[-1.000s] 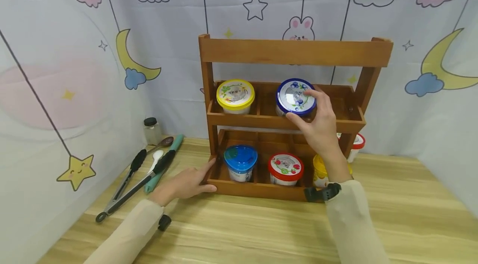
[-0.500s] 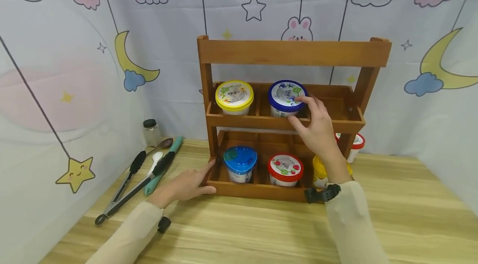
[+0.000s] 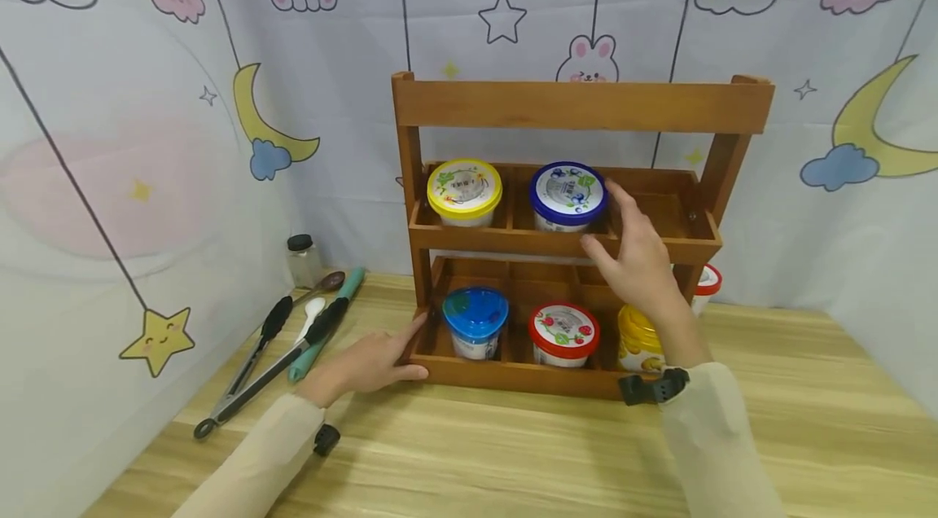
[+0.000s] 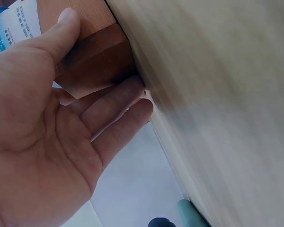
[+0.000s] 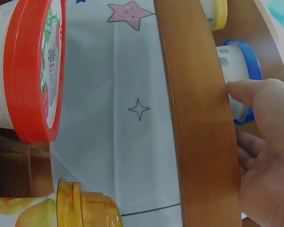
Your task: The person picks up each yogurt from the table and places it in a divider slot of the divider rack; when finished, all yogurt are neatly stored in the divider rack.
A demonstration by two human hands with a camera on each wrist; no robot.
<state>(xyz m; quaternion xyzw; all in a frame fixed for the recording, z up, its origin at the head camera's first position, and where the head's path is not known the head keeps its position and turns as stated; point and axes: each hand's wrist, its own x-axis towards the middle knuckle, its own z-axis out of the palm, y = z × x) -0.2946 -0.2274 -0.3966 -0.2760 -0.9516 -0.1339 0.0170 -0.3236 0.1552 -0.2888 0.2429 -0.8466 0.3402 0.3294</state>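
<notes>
A two-tier wooden rack (image 3: 582,107) stands on the table. My left hand (image 3: 366,363) holds its lower left front corner, thumb on the front board and fingers along the side in the left wrist view. On the upper tier, a blue-lidded tub (image 3: 568,196) sits upright in the middle compartment. My right hand (image 3: 637,261) is just right of that tub, fingers spread and loose; whether the thumb touches the tub or front board is unclear. A yellow-lidded tub (image 3: 465,192) occupies the upper left compartment.
Below are a blue-lidded cup (image 3: 475,322), a red-lidded tub (image 3: 564,335) and a yellow container (image 3: 639,339) partly behind my right arm. Another red-lidded tub (image 3: 707,282) shows behind the rack. Tongs (image 3: 282,359), spoons, a green-handled tool (image 3: 337,322) and a jar (image 3: 303,261) lie left.
The blue-lidded tub has shifted left and settled level in the upper middle compartment. My right hand has let go of it and drawn slightly right. The left hand stays on the rack.
</notes>
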